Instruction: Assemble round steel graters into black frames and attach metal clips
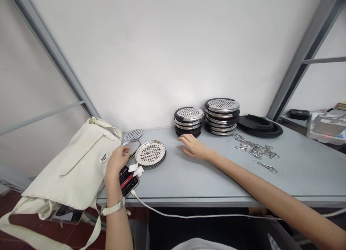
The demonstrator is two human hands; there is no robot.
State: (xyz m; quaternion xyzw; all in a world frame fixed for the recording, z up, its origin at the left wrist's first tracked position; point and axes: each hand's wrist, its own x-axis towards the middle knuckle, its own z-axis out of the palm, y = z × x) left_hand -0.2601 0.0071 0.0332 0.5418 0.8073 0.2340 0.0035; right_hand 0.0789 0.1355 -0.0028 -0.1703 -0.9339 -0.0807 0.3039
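My left hand [117, 159] is at the left rim of a plain round metal plate [133, 146], its fingers loosely bent and slightly apart. Whether they touch the plate is unclear. Beside it lies a small stack of round grater plates [150, 153], the top one with raised teeth. My right hand [193, 148] is open, fingers stretched out just in front of the smaller stack of black-rimmed grater discs [189, 114]; nothing is in it. A taller stack of similar discs [222, 105] stands to the right. Behind the plain plate lies a slotted grater plate [133, 135].
Metal clips [256, 149] lie scattered on the grey table [205, 185], near black round rings [259, 126]. A cream bag [72, 159] leans on the left. A phone [128, 181], white earbuds [136, 169] and a white cable [186, 216] are along the front edge.
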